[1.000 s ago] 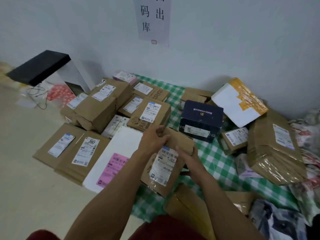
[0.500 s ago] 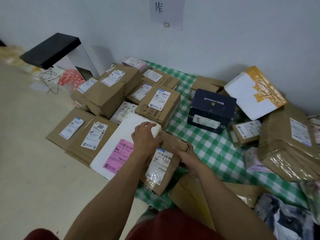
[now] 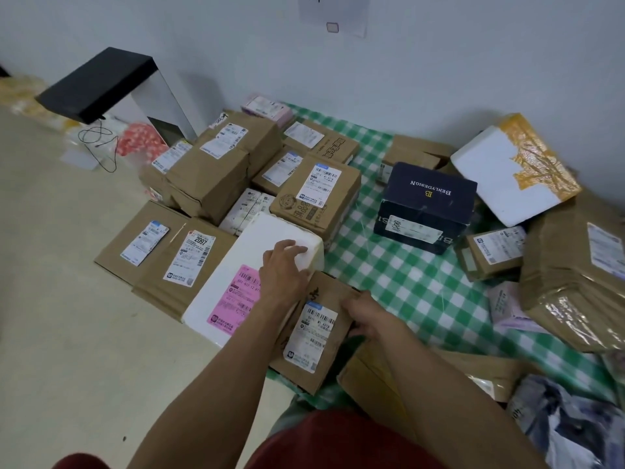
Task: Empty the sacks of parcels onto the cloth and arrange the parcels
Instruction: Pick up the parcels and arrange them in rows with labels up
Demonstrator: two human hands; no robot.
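Observation:
A brown cardboard parcel (image 3: 323, 328) with a white barcode label lies flat on the green checked cloth (image 3: 399, 279), tight against a white foam box (image 3: 247, 282) that carries a pink label. My left hand (image 3: 284, 270) rests across the foam box's near corner and the parcel's top edge, fingers spread. My right hand (image 3: 367, 316) presses on the parcel's right edge. Several labelled brown parcels (image 3: 216, 170) sit in rows to the left. A dark blue box (image 3: 427, 201) stands mid-cloth.
A white foam box with yellow tape (image 3: 510, 167) and a large brown taped parcel (image 3: 575, 282) pile up at the right. A flat brown parcel (image 3: 422, 377) and crumpled sacks (image 3: 568, 421) lie near my knee. A black-topped stand (image 3: 101, 82) and a cable sit left by the wall.
The parcel came down from my hands and now lies flat beside the white foam box. My left hand slid onto the foam box's corner; my right hand moved to the parcel's right edge.

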